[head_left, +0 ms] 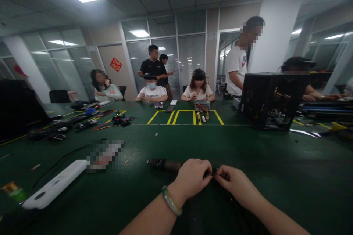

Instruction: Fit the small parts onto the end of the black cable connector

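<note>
A dark, cylindrical tool [168, 165] that looks like an inline electric screwdriver lies on the green table, its narrow tip pointing left. My left hand [191, 178], with a green bangle [171, 201] at the wrist, covers the tool's right end. Its thumb and index finger are pinched together around a tiny dark part with a shiny spot. Close against them, my right hand [238, 180] also pinches at the same place, fingers curled in. What exactly lies between the fingertips is too small and partly hidden to name. Below the right wrist, dark cable-like shapes blur into shadow.
To the left lie a long white device [59, 183], a blurred-out phone-like object [106, 156] and a green bottle with a gold cap [13, 191]. Tangled cables [117, 120] sit farther back. A black computer case [268, 101] stands at right. Several people are across the table.
</note>
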The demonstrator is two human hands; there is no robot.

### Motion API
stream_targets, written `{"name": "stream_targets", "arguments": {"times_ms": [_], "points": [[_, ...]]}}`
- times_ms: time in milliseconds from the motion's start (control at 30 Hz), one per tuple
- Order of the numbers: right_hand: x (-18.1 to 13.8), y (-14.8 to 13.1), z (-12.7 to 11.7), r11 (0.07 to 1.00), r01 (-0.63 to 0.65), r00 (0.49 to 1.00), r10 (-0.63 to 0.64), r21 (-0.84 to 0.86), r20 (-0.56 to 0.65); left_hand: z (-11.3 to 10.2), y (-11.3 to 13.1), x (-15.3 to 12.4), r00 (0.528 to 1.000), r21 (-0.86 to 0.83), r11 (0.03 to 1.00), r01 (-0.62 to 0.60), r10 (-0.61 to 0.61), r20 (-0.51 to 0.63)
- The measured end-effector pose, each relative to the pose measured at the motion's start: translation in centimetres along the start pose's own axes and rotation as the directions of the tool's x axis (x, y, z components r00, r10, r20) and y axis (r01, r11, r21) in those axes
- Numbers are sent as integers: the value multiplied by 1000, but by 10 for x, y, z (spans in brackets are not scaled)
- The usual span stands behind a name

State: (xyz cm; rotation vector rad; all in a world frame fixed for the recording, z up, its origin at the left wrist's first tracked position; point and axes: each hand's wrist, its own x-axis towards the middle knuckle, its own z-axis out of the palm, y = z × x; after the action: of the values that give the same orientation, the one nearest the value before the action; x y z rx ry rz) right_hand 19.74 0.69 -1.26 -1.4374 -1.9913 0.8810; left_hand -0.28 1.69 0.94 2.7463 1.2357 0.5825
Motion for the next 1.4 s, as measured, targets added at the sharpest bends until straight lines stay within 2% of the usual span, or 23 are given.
{"name": "stream_targets", "arguments": {"times_ms": [267, 533, 833, 1033, 1400], "points": [[0, 0, 1, 1000, 7, 1000, -7, -10, -14, 0, -1, 0, 999, -23, 999, -44, 44, 11], [1, 1, 1, 1000, -4, 1000, 4, -8, -3, 1, -1, -2, 1000, -26, 1000, 4, -4, -8], [3, 6, 2, 1000, 15, 1000, -15, 2, -6, -2, 0, -1, 999, -49, 998, -50, 51, 12], [2, 5, 2, 1000, 8, 1000, -8, 3, -6, -5, 2, -1, 1000, -30, 999, 11, -10, 25], [1, 1, 1, 1000, 2, 1000, -2, -16, -9, -2, 1, 0, 999, -29, 999, -33, 33, 21]]}}
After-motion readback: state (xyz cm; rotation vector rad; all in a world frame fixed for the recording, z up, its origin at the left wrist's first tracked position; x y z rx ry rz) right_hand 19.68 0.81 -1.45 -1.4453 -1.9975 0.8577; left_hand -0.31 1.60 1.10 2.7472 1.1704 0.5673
